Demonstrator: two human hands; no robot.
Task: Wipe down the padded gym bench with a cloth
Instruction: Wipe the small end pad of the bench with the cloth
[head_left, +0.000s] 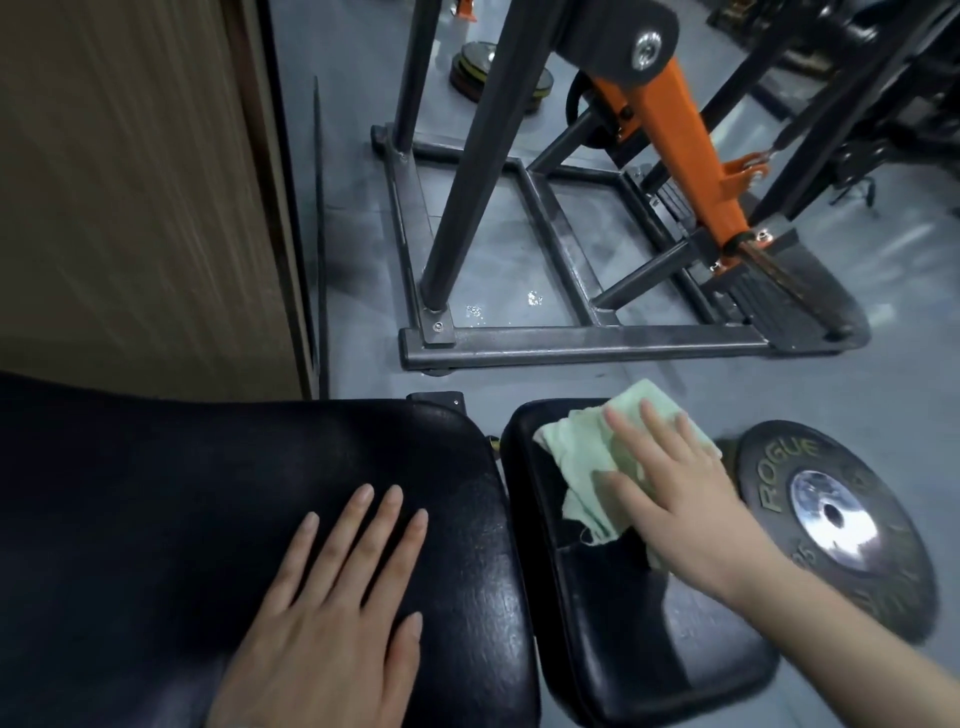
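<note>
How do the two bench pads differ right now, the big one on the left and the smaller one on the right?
The large pad is wider and runs off the frame's left edge; the small pad is narrower and shows whole. The left hand rests flat and bare on the large pad, while the right hand presses a pale green cloth onto the small pad. Both are black, glossy and creased, with a narrow gap between them.

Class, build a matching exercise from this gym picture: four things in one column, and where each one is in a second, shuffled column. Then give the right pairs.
Things
1. cloth
2. left hand
3. weight plate
4. orange arm

Places
A. flat on the large pad
B. on the floor right of the small pad
C. under the right hand, on the small pad
D. on the machine beyond the bench

Pairs: 1-C, 2-A, 3-B, 4-D
</note>
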